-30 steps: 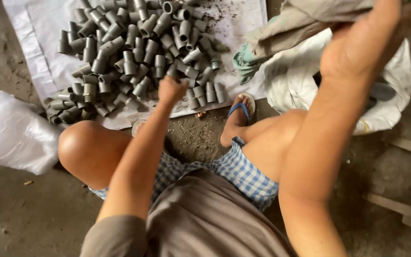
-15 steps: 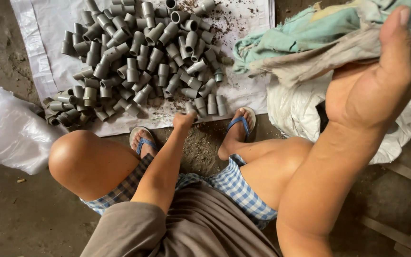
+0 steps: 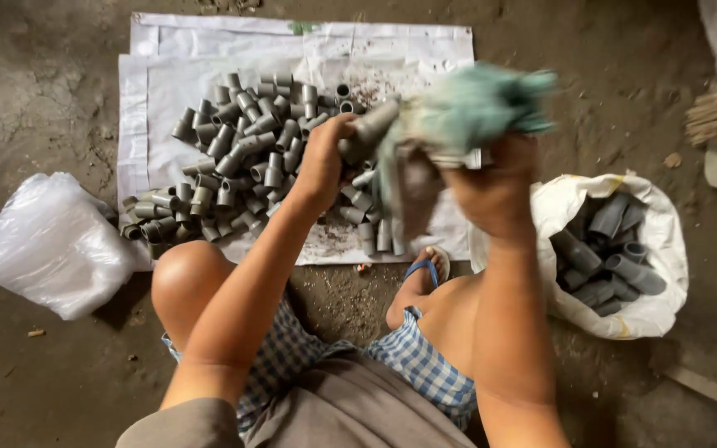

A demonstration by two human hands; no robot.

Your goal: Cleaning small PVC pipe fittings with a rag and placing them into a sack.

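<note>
A white sheet (image 3: pixel 168 91) lies spread on the dirt floor (image 3: pixel 35 83) and serves as the landmark here. On its middle sits a heap of short grey pipe pieces (image 3: pixel 242 158), spilling toward the sheet's near left corner. Off the sheet's right edge stands a white sack (image 3: pixel 665 249), its mouth open on more grey pipe pieces. Off the sheet's left near corner lies a crumpled clear plastic bag (image 3: pixel 47 245). Above the sheet's near edge, the right hand (image 3: pixel 495 187) is closed around a bunched green and grey rag (image 3: pixel 466 116), blurred by motion. Beside it, over the heap, the left hand (image 3: pixel 325 162) has its fingers curled tight around one grey pipe piece (image 3: pixel 367 133), which touches the rag.
</note>
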